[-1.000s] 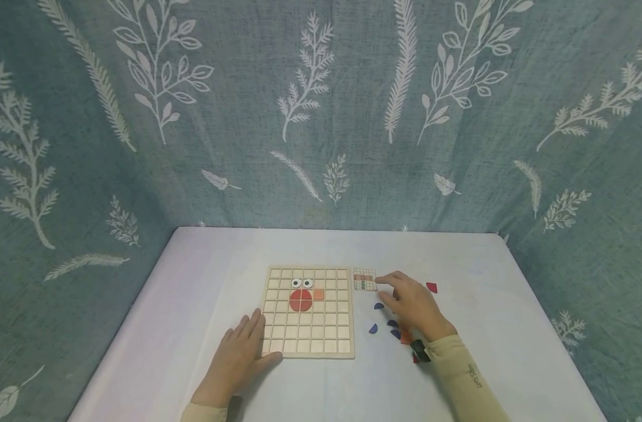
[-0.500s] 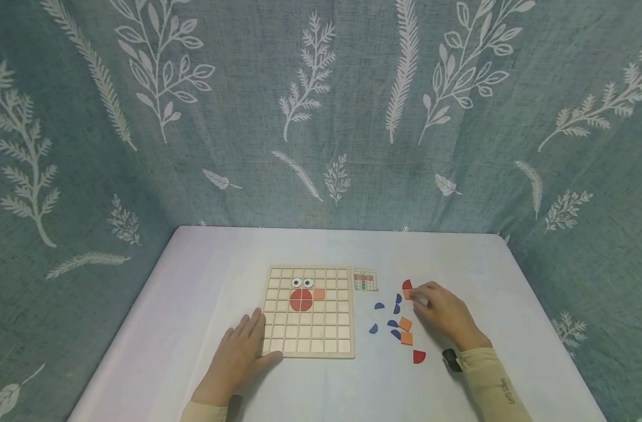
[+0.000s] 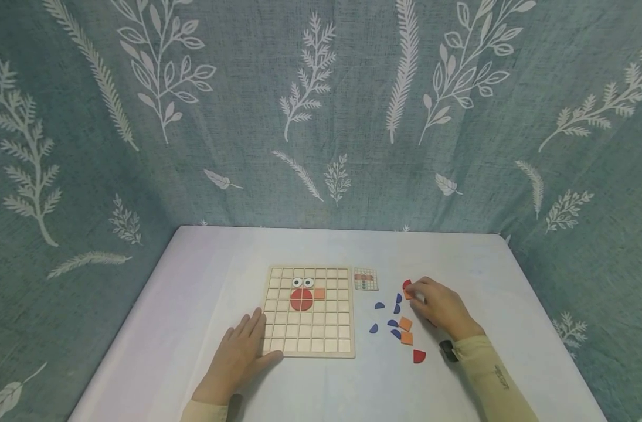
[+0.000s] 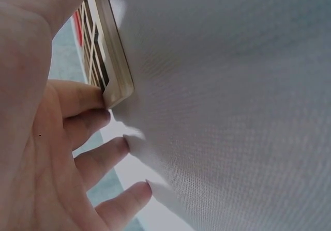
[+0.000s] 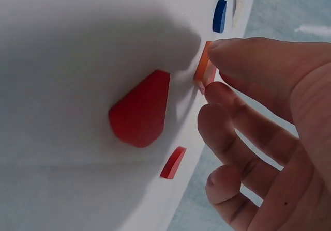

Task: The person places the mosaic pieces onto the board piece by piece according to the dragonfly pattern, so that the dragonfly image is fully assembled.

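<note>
My left hand (image 3: 236, 351) rests with straight, spread fingers at the lower left corner of a wooden grid board (image 3: 306, 347). Its thumb lies at the bottom edge and its index finger (image 4: 80, 97) touches the side edge. In the board sit two round eye pieces (image 3: 302, 282), a red circle of quarter pieces (image 3: 302, 299) and an orange square tile (image 3: 319, 293). My right hand (image 3: 441, 306) pinches another orange square tile (image 5: 203, 65) between thumb and index finger, low over the table. A red quarter piece (image 3: 407, 283) lies just beyond that tile.
A small pattern card (image 3: 365, 279) lies right of the board. Several blue half-round pieces (image 3: 373, 328) are scattered between board and right hand. Two orange tiles (image 3: 407, 338) and a red quarter (image 3: 418, 356) lie nearer me. Patterned cloth (image 3: 321, 176) hangs around the white table (image 3: 321, 246).
My right hand has moved right, from beside the card to the loose pieces, uncovering several of them, and now pinches an orange tile. My left hand stays put.
</note>
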The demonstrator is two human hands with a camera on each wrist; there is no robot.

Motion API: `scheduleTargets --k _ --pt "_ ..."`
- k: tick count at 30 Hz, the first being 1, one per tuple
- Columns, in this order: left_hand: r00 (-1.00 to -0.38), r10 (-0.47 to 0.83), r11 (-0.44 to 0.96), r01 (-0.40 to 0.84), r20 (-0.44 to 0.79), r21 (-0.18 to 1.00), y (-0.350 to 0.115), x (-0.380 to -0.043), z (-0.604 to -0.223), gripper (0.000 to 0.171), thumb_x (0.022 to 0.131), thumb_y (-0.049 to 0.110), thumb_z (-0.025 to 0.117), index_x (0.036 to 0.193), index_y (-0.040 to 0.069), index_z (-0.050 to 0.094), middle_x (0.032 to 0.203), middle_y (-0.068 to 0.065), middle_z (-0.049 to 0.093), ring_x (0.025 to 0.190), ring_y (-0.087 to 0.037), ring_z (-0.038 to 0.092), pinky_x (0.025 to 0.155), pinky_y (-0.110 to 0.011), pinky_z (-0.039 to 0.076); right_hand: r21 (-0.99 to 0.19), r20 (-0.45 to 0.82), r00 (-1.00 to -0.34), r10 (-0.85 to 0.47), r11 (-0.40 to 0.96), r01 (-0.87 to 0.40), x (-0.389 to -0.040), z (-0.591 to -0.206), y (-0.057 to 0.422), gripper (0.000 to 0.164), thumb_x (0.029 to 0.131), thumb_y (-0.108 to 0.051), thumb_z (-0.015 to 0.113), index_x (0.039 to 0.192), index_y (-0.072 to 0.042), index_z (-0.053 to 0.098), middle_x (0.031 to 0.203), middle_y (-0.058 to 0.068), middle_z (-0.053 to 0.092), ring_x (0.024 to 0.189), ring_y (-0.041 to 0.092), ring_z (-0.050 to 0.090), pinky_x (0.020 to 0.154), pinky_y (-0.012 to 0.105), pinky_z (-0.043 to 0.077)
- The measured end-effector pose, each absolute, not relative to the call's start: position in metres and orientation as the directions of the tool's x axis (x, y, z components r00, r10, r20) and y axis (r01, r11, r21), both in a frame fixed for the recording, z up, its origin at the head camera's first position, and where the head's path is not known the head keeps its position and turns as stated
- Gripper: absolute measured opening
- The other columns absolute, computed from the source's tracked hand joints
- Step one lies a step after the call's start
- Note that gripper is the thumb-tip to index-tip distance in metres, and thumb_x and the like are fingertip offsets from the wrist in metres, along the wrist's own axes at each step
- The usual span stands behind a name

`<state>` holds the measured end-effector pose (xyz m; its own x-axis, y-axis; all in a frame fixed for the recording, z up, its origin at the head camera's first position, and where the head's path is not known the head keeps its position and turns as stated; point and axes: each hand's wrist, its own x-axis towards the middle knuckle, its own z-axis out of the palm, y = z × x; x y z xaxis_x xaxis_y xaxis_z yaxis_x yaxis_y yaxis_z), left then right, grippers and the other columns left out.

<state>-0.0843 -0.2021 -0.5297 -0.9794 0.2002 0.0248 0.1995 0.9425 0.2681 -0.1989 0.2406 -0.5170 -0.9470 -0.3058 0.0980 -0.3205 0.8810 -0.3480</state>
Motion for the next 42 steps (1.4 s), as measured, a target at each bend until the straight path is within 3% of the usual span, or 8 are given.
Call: scheduleTargets --k 10,42 --pt "-0.975 0.212 0.938 0.221 0.063 0.266 -0.2024 -0.0838 -0.5307 0.089 0.090 0.057 0.068 0.147 -0.007 0.045 0.155 -0.024 0.041 0.141 -0.046 0.040 0.109 -0.065 0.036 -0.333 0.069 -0.955 -0.288 0.896 -0.294 -0.1980 -0.5193 0.2335 0.029 0.086 -0.016 0.082 0.114 -0.011 0.077 0.100 0.002 0.065 0.086 0.019 0.060 0.088 0.045 0.058" --pt "-0.980 0.201 0.942 0.195 0.007 0.273 -0.2032 -0.0855 -0.5297 0.091 0.090 0.058 0.067 0.149 -0.007 0.043 0.157 -0.023 0.038 0.143 -0.046 0.037 0.111 -0.066 0.034 -0.328 -0.058 -0.962 -0.266 0.916 -0.233 -0.1999 -0.5183 0.2383 0.024 0.085 -0.023 0.082 0.105 -0.012 0.075 0.101 0.004 0.066 0.089 0.022 0.060 0.090 0.049 0.056"
